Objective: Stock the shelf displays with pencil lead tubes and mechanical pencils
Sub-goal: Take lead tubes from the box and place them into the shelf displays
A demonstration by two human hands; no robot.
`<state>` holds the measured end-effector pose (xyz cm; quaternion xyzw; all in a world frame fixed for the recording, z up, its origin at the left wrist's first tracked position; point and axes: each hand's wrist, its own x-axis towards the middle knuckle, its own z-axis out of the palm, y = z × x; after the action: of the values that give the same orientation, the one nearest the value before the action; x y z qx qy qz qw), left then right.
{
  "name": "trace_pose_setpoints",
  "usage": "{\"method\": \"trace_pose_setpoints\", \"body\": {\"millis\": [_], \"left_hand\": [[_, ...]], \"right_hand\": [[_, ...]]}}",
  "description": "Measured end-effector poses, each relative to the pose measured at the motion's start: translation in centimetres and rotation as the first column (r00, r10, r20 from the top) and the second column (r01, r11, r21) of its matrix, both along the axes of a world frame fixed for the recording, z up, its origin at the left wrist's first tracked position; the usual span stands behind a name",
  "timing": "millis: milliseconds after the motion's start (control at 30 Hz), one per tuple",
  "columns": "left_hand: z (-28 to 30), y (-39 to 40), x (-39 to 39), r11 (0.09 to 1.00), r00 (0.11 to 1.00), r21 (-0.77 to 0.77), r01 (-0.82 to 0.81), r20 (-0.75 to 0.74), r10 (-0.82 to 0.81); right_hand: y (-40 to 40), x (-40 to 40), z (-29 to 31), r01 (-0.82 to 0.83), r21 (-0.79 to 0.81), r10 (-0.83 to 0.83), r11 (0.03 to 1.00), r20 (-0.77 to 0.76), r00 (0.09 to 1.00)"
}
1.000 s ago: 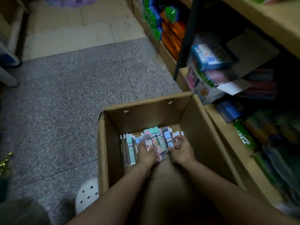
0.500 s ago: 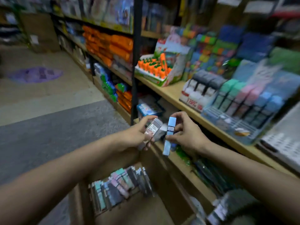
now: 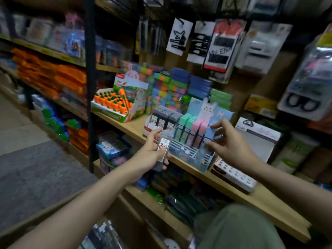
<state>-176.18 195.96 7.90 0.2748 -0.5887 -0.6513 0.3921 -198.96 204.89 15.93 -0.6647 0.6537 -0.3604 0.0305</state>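
At shelf, left hand (image 3: 150,155) gripping tubes (image 3: 162,150)

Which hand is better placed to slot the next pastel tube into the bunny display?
Probably the right hand: it holds a blue tube right at the bunny display, beside the pink and green rows. The left hand grips grey-capped lead tubes in front of the grey tube box.

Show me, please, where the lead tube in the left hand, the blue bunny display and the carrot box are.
lead tube (image 3: 163,146), head view, white label.
blue bunny display (image 3: 195,159), head view, front wall.
carrot box (image 3: 107,110), head view, front wall.
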Motion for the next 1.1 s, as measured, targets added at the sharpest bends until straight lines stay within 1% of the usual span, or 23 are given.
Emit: {"method": "trace_pose_setpoints", "body": {"millis": [33, 167, 267, 433, 600, 867, 1100], "left_hand": [[0.2, -0.1, -0.5, 1.000, 1.000, 0.005, -0.008, -0.005, 0.008], [0.3, -0.5, -2.0, 0.999, 0.999, -0.016, -0.036, 0.019, 0.036], [-0.3, -1.2, -2.6, 0.997, 0.997, 0.007, -0.071, 0.011, 0.071], [-1.3, -1.7, -3.0, 0.997, 0.996, 0.025, -0.080, 0.030, 0.079], [-1.6, -1.8, -3.2, 0.998, 0.998, 0.044, -0.048, 0.033, 0.046], [-2.2, -1.9, -3.7, 0.997, 0.999, 0.058, -0.045, 0.025, 0.044], [-2.4, -1.7, -3.5, 0.997, 0.994, -0.016, -0.079, 0.076, 0.080]], "right_hand": [[-0.1, -0.6, 0.4, 0.013, -0.024, -0.013, 1.000, -0.012, 1.000], [-0.8, -2.1, 1.5, 0.102, -0.125, -0.119, 0.987, -0.138, 0.983], [-1.5, -2.8, 0.8, 0.122, -0.151, -0.149, 0.981, -0.180, 0.972], [-2.7, -3.2, -1.5, 0.147, -0.194, -0.177, 0.970, -0.143, 0.974], [-3.4, -3.5, -2.3, 0.167, -0.199, -0.190, 0.966, -0.104, 0.976], [-5.0, -2.8, -3.4, 0.184, -0.194, -0.207, 0.964, -0.110, 0.972], [-5.9, -2.2, -4.2, 0.205, -0.190, -0.232, 0.960, -0.133, 0.964]]}}
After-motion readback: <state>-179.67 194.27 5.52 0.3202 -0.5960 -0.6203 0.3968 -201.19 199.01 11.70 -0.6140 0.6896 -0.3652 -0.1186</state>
